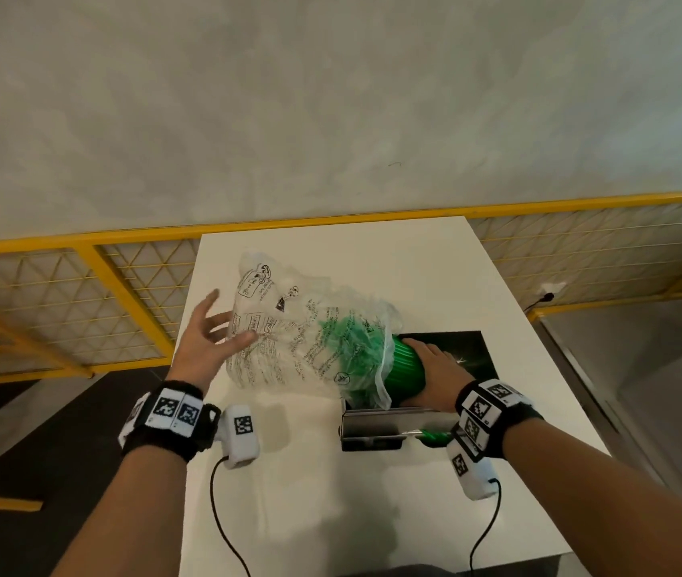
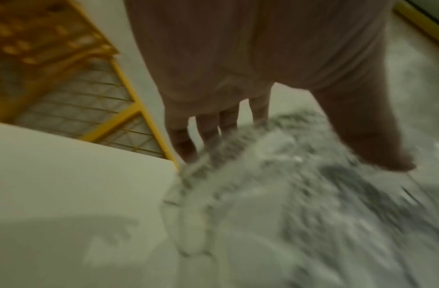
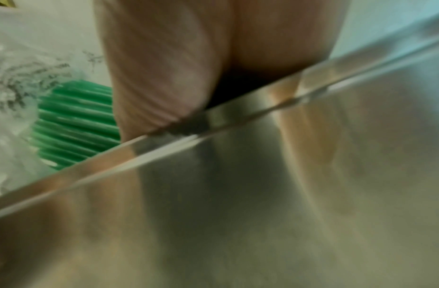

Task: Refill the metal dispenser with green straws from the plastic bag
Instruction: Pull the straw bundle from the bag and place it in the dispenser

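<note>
A crumpled clear plastic bag (image 1: 289, 326) with black print hangs over the white table (image 1: 310, 514); its open end drapes over the metal dispenser (image 1: 385, 422). A thick bundle of green straws (image 1: 405, 368) sticks out of the bag's mouth above the dispenser's open top. My right hand (image 1: 435, 368) grips that bundle from the right; the straws (image 3: 75, 124) show beside the palm over the dispenser's steel wall (image 3: 238, 194). My left hand (image 1: 210, 335) is spread, fingers straight, touching the bag's left side; the bag (image 2: 287, 185) lies blurred under those fingers.
The dispenser's dark lid (image 1: 468, 347) stands open behind my right hand. A yellow mesh fence (image 1: 81, 301) runs behind and left of the table. Wrist cables (image 1: 222, 514) trail over the near table edge. A grey wall fills the background.
</note>
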